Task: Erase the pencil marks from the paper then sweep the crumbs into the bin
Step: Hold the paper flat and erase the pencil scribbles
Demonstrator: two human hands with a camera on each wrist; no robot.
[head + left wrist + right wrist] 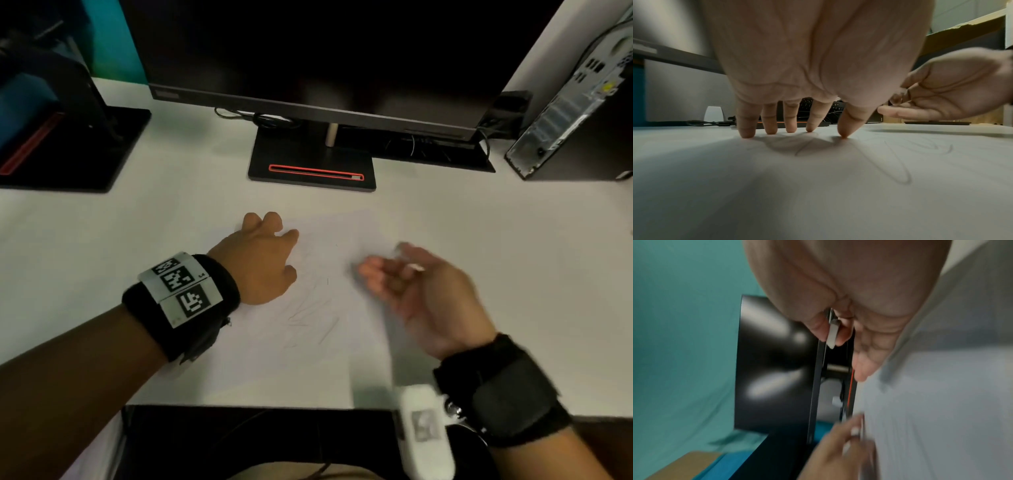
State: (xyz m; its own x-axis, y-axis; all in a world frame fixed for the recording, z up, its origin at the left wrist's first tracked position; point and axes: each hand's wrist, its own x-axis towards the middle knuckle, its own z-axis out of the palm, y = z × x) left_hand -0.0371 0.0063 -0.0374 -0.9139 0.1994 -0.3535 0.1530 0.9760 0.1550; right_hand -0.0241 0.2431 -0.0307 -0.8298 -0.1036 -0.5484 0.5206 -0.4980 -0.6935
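Note:
A white sheet of paper [329, 342] lies on the white desk, with faint pencil scribbles [308, 315] across its middle. My left hand [274, 226] presses down on the sheet's left part with spread fingertips [746, 134]; the scribbles [900, 170] run to their right. My right hand [394, 267] hovers blurred just above the sheet's right part, palm turned towards the left hand. It pinches a small white eraser [833, 334] between thumb and fingers. No bin and no crumbs show in any view.
A black monitor on a stand with a red-trimmed base [311, 171] is behind the paper, with cables beside it. A second black stand [75, 154] sits at far left, a computer tower [575, 130] at far right. The desk's front edge [274, 406] is near my body.

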